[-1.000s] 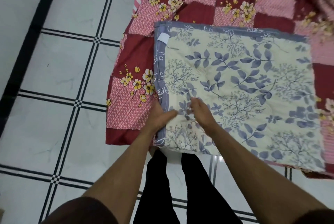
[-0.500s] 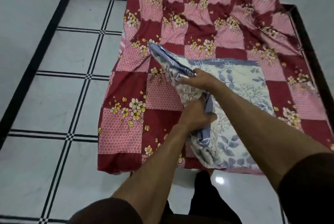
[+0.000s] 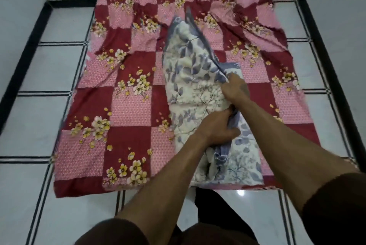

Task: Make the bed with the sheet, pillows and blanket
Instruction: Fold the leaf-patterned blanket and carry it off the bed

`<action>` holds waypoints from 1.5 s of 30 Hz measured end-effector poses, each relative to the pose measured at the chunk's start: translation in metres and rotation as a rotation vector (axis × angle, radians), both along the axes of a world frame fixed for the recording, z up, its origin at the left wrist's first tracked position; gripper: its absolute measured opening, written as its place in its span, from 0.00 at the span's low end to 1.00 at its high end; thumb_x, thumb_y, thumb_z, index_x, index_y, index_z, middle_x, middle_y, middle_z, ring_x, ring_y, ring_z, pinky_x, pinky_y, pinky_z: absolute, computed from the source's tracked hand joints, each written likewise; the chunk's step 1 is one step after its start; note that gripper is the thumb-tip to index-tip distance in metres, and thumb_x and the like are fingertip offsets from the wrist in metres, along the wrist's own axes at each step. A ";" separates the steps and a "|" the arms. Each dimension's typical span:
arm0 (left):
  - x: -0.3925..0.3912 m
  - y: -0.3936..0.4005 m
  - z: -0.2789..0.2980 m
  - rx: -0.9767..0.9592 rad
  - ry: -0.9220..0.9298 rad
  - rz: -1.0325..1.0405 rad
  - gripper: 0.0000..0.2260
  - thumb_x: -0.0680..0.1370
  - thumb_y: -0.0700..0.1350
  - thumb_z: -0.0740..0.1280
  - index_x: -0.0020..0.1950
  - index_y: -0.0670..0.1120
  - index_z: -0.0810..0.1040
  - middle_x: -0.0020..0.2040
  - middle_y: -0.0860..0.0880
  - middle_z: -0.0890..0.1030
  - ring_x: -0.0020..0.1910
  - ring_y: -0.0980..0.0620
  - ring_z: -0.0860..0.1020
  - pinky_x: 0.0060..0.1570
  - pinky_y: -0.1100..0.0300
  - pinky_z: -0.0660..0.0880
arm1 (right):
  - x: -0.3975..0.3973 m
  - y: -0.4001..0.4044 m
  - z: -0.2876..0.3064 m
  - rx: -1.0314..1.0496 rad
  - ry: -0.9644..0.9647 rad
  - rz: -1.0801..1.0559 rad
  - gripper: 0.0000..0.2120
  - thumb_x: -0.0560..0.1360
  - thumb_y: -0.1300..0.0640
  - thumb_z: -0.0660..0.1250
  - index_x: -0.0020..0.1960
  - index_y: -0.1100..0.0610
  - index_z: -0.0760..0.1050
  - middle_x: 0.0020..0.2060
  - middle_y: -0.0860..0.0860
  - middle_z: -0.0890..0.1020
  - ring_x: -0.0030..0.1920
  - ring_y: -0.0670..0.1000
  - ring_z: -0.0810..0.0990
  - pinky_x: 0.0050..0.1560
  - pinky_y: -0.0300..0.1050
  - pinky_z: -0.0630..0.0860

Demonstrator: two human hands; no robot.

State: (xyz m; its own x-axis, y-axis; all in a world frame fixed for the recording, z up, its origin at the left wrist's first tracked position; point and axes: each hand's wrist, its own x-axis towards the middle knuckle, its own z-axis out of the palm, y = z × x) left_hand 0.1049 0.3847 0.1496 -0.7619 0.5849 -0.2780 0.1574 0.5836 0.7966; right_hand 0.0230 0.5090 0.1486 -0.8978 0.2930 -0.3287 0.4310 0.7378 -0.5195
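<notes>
A red and pink checked sheet (image 3: 128,106) with yellow flowers lies spread over the low bed on the floor. On its near right part is a cream blanket (image 3: 190,70) with blue-grey leaves and a blue border, partly folded and lifted into a peak that points toward the far end. My left hand (image 3: 215,128) grips the blanket's blue edge near the bed's foot. My right hand (image 3: 235,88) grips the same edge a little farther up. Pillows are not clearly in view.
White floor tiles (image 3: 49,70) with black lines lie on both sides of the bed. A black border strip (image 3: 324,47) runs along the right side and the far left. My dark trouser legs (image 3: 213,213) stand at the bed's foot.
The blanket lay flat and folded under both hands a second ago. Both hands have since gripped its edge and raised it into a peak, swinging the layer over toward the right. My view has pulled back.
</notes>
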 end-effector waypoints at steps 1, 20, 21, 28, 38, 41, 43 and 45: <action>0.005 0.018 -0.008 0.001 -0.062 -0.034 0.20 0.73 0.51 0.68 0.62 0.44 0.73 0.41 0.44 0.78 0.37 0.42 0.76 0.35 0.52 0.68 | 0.009 0.022 -0.010 -0.012 -0.009 -0.061 0.19 0.84 0.47 0.57 0.66 0.60 0.72 0.62 0.62 0.78 0.58 0.64 0.77 0.50 0.52 0.71; 0.058 0.046 -0.094 -0.428 -0.317 -0.099 0.23 0.83 0.48 0.62 0.77 0.42 0.65 0.72 0.38 0.69 0.63 0.37 0.77 0.62 0.49 0.73 | 0.129 0.140 -0.130 -0.504 -0.288 -0.351 0.17 0.78 0.51 0.67 0.63 0.58 0.74 0.57 0.58 0.80 0.50 0.60 0.82 0.48 0.60 0.84; 0.058 0.045 -0.095 -0.425 -0.296 -0.077 0.23 0.83 0.48 0.62 0.77 0.42 0.65 0.72 0.38 0.69 0.64 0.37 0.76 0.62 0.49 0.73 | 0.129 0.140 -0.128 -0.517 -0.294 -0.335 0.17 0.79 0.52 0.66 0.64 0.59 0.74 0.57 0.58 0.80 0.51 0.60 0.82 0.45 0.56 0.84; 0.053 0.040 -0.106 -0.350 -0.134 0.138 0.28 0.84 0.51 0.60 0.81 0.44 0.56 0.82 0.44 0.53 0.80 0.45 0.54 0.76 0.51 0.58 | 0.132 0.140 -0.117 -0.563 -0.270 -0.304 0.18 0.83 0.49 0.63 0.62 0.63 0.75 0.52 0.58 0.82 0.41 0.55 0.81 0.32 0.42 0.74; -0.045 0.055 -0.159 -0.436 0.093 0.252 0.33 0.83 0.57 0.53 0.81 0.37 0.53 0.82 0.38 0.49 0.81 0.42 0.48 0.79 0.48 0.48 | 0.025 0.151 -0.168 -0.765 -0.300 -0.442 0.18 0.79 0.43 0.66 0.53 0.59 0.78 0.37 0.52 0.79 0.26 0.44 0.77 0.28 0.35 0.72; -0.085 0.068 -0.188 -0.488 0.175 0.258 0.33 0.84 0.59 0.50 0.82 0.39 0.50 0.82 0.41 0.47 0.82 0.45 0.46 0.79 0.47 0.42 | -0.023 0.154 -0.188 -0.798 -0.261 -0.421 0.18 0.77 0.45 0.70 0.59 0.58 0.78 0.36 0.49 0.77 0.19 0.40 0.73 0.19 0.34 0.65; -0.107 0.073 -0.208 -0.533 0.258 0.284 0.35 0.82 0.62 0.45 0.82 0.41 0.49 0.83 0.42 0.46 0.82 0.46 0.45 0.79 0.47 0.40 | -0.050 0.152 -0.205 -0.851 -0.213 -0.397 0.27 0.72 0.43 0.74 0.65 0.57 0.76 0.49 0.51 0.82 0.33 0.40 0.82 0.29 0.36 0.76; -0.124 0.077 -0.223 -0.555 0.308 0.314 0.35 0.81 0.62 0.44 0.82 0.41 0.48 0.83 0.43 0.46 0.82 0.46 0.45 0.79 0.48 0.39 | -0.062 0.149 -0.226 -0.859 -0.186 -0.401 0.38 0.64 0.38 0.76 0.69 0.55 0.75 0.59 0.50 0.82 0.50 0.48 0.84 0.50 0.49 0.83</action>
State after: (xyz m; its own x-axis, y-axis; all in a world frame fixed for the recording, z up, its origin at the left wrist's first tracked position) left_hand -0.0187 0.4619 -0.0737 -0.9635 0.1587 -0.2157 0.0853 0.9454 0.3146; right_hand -0.0394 0.6579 -0.0773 -0.6951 0.1601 -0.7009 0.6982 -0.0822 -0.7112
